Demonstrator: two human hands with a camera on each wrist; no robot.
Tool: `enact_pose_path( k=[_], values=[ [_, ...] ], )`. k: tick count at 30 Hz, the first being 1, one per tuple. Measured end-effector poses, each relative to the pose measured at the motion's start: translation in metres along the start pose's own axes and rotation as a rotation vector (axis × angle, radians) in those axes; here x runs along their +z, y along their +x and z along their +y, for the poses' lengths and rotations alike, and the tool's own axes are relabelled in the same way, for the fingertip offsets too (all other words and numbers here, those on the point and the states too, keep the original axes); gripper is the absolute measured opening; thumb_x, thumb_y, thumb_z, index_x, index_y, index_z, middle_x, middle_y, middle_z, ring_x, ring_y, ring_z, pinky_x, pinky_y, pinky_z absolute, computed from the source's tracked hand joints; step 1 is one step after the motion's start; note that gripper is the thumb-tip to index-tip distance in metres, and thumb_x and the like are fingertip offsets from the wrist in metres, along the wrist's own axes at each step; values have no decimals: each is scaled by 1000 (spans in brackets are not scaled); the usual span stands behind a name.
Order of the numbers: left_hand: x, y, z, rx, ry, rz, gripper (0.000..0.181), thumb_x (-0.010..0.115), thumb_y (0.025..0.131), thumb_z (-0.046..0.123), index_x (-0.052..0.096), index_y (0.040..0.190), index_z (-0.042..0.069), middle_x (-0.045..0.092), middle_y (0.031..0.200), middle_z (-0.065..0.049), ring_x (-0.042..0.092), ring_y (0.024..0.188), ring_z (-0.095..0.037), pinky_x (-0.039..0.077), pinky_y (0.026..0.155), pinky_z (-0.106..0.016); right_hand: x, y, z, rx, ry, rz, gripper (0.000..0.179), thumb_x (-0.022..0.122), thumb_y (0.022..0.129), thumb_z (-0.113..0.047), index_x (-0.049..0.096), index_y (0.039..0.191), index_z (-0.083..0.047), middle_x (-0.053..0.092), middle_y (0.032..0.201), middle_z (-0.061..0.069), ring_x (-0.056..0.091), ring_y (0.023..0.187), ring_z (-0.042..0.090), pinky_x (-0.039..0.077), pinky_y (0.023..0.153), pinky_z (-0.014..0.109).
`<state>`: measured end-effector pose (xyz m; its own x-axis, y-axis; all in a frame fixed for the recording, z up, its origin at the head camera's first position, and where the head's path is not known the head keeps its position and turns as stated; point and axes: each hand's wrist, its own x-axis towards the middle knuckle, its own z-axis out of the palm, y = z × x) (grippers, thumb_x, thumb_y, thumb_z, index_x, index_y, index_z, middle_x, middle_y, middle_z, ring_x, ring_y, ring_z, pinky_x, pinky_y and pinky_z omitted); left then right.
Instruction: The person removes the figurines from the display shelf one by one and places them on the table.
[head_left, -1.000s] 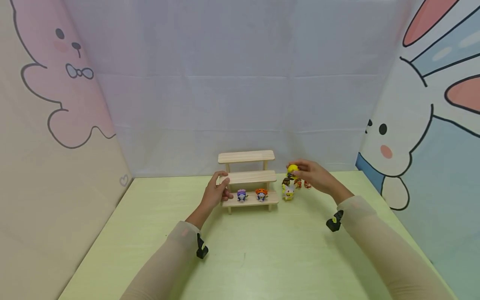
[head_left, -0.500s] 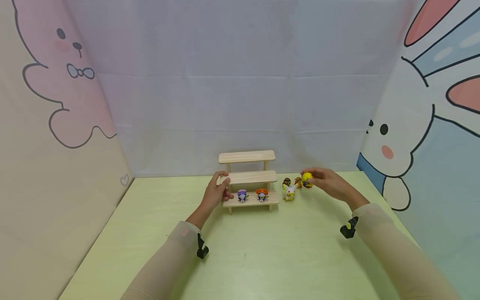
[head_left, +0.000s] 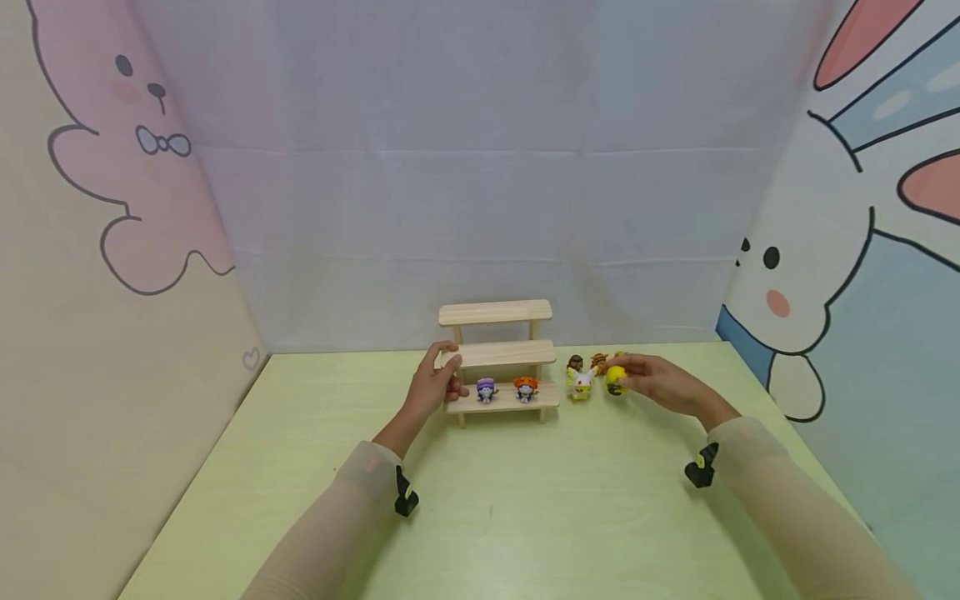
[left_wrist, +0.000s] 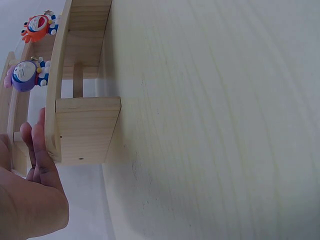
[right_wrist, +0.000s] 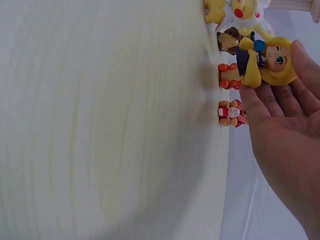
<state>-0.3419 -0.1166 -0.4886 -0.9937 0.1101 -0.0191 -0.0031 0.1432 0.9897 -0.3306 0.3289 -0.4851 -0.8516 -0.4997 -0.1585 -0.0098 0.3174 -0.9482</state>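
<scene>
A three-tier wooden display shelf (head_left: 495, 313) stands at the back of the table, and my left hand (head_left: 435, 382) grips its left end around the middle and lower tiers. On the lowest tier sit two small white-faced figurines, one with a purple hat (head_left: 486, 391) and one with an orange crab-like hat (head_left: 526, 389). My right hand (head_left: 667, 386) pinches a yellow-haired girl figurine (right_wrist: 281, 67) between thumb and fingers, right of the shelf. Close beside it is a white-and-yellow long-eared figurine (head_left: 581, 384). In the right wrist view the held figurine overlaps an orange-footed one (right_wrist: 229, 77).
Behind the long-eared figurine stand a brown figurine (head_left: 575, 362) and an orange one (head_left: 598, 361). A small red-and-tan figurine (right_wrist: 231, 113) shows in the right wrist view. A pale curtain (head_left: 480, 208) hangs behind the table (head_left: 480, 500), with printed panels on both sides.
My right hand has carried the yellow-haired figurine rightward from beside the shelf, then lower and nearer the front. My left hand stays on the shelf.
</scene>
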Motion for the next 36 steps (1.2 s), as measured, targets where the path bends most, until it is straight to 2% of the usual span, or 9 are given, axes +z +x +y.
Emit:
enact_pose_path(
  k=[5, 10, 18, 24, 27, 32, 34, 36],
  values=[
    [0, 2, -1, 0, -1, 2, 35, 57, 108, 34, 53, 140, 21, 61, 62, -4, 72, 59, -17, 54, 51, -22, 3, 2, 6, -12, 44, -23, 52, 54, 109, -14, 37, 154, 5, 26, 164, 27, 26, 150, 43, 44, 105, 21],
    [1, 2, -1, -3, -12, -1, 34, 58, 108, 34, 53, 139, 21, 62, 61, -4, 71, 58, -17, 54, 51, -22, 5, 4, 10, -1, 59, -17, 53, 53, 109, -11, 35, 156, 6, 20, 166, 27, 24, 151, 43, 45, 104, 20],
    [1, 1, 1, 1, -21, -5, 36, 58, 108, 33, 53, 141, 20, 63, 61, -4, 70, 58, -16, 54, 52, -23, 6, 3, 10, 45, 75, -13, 58, 56, 108, -14, 32, 158, 4, 11, 168, 27, 17, 153, 46, 37, 117, 38],
    [1, 0, 2, -1, -20, -7, 36, 58, 107, 34, 53, 141, 20, 63, 62, -5, 71, 59, -17, 54, 52, -23, 7, 3, 9, 41, 78, -27, 59, 56, 108, -14, 30, 158, 4, 9, 168, 28, 14, 154, 47, 29, 121, 51],
    [1, -1, 2, -1, -14, -5, 36, 58, 108, 34, 53, 140, 20, 63, 62, -5, 72, 59, -18, 54, 52, -23, 6, 3, 10, 31, 76, -33, 58, 55, 108, -13, 31, 158, 4, 11, 168, 28, 16, 154, 47, 31, 121, 46],
    [0, 0, 0, 6, -14, -8, 38, 57, 108, 34, 53, 142, 19, 63, 62, -5, 71, 59, -18, 54, 52, -23, 4, 5, 10, 9, 58, -32, 56, 56, 108, -11, 34, 157, 4, 23, 165, 27, 23, 152, 45, 42, 109, 23],
    [0, 0, -2, 11, -13, -10, 38, 57, 108, 35, 52, 143, 20, 64, 63, -5, 71, 59, -17, 55, 52, -23, 3, 5, 9, 1, 48, -29, 54, 56, 108, -11, 36, 156, 4, 27, 164, 27, 24, 152, 44, 42, 107, 22],
    [-1, 0, -2, 16, -9, -12, 38, 57, 108, 35, 52, 143, 21, 64, 63, -6, 70, 59, -16, 55, 53, -23, 2, 4, 7, -3, 34, -23, 53, 55, 108, -11, 38, 156, 3, 30, 163, 26, 26, 151, 45, 41, 112, 29]
  ],
)
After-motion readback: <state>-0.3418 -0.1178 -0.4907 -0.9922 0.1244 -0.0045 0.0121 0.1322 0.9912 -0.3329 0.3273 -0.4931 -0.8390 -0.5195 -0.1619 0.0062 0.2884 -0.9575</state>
